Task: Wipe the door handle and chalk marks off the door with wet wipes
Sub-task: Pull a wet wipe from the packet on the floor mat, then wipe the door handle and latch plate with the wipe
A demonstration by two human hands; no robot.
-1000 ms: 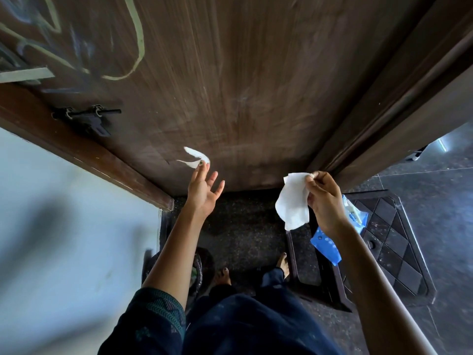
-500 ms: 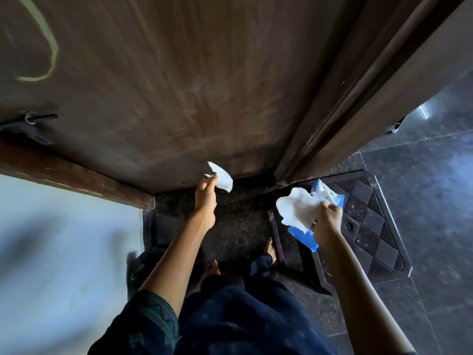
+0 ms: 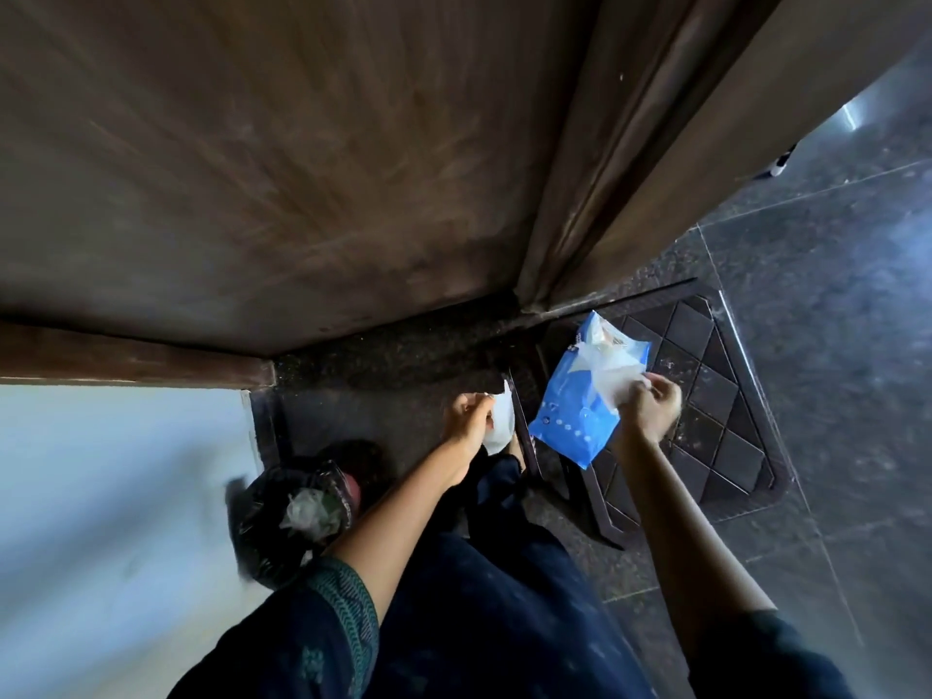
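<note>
Dark stone floor (image 3: pixel 832 345) and the foot of the brown door (image 3: pixel 252 169) fill our view. Our left hand (image 3: pixel 466 421) pinches a small wipe (image 3: pixel 499 421); our right hand (image 3: pixel 650 408) grips a fresh wipe (image 3: pixel 613 385) at the blue pack (image 3: pixel 575 411). A hard tug could drag out extra sheets. We have dropped low since a second ago, chalk marks and handle now out of sight

Both arms reach forward and down. The left hand (image 3: pixel 466 421) curls its fingers (image 3: pixel 481 402) in a pinch; the right hand (image 3: pixel 648 408) is likewise clenched, knuckles up.
</note>
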